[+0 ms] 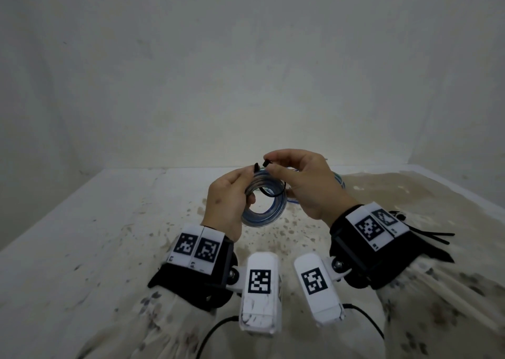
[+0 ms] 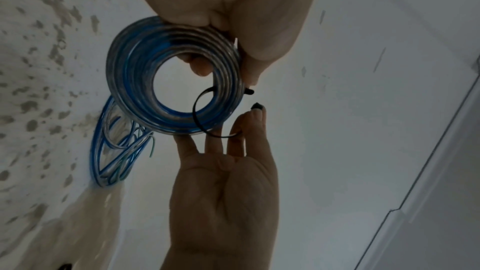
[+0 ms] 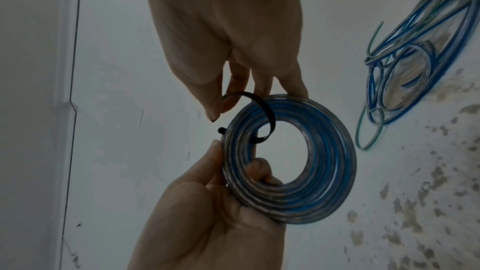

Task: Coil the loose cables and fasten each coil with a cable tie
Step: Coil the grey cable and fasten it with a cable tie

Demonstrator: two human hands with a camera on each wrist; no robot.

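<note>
While both forearms reach forward over the stained table (image 1: 114, 222), the head view shows the left hand (image 1: 226, 203) raised above it, fingers curled round the near-left edge of a coil of blue and clear cable (image 1: 266, 203), which it holds up in the air. The right hand (image 1: 303, 184) is held just beside it, palm turned inward, thumb and forefinger pinching one end of a black cable tie (image 1: 273, 192) that loops round the coil's upper part. More black ties (image 1: 434, 235) lie on the table beyond the right wrist.

From the left wrist view, the left hand (image 2: 233, 13) enters from the top, thumb over the coil (image 2: 166, 89) and a fingertip showing through its hole. The tie (image 2: 197, 108) arcs across the coil's lower right to the right hand (image 2: 223, 192), whose other fingers stretch out straight under the coil. A loose tangle of blue cable (image 2: 116, 151) lies on the table behind.

From the right wrist view, the right hand (image 3: 221, 38) points down, pinching the tie (image 3: 265, 110) at the coil's (image 3: 324, 171) upper left. The left hand (image 3: 207, 223) grips the coil's lower left, a finger hooked through its centre. The loose cable (image 3: 415, 59) lies well apart, at upper right.
</note>
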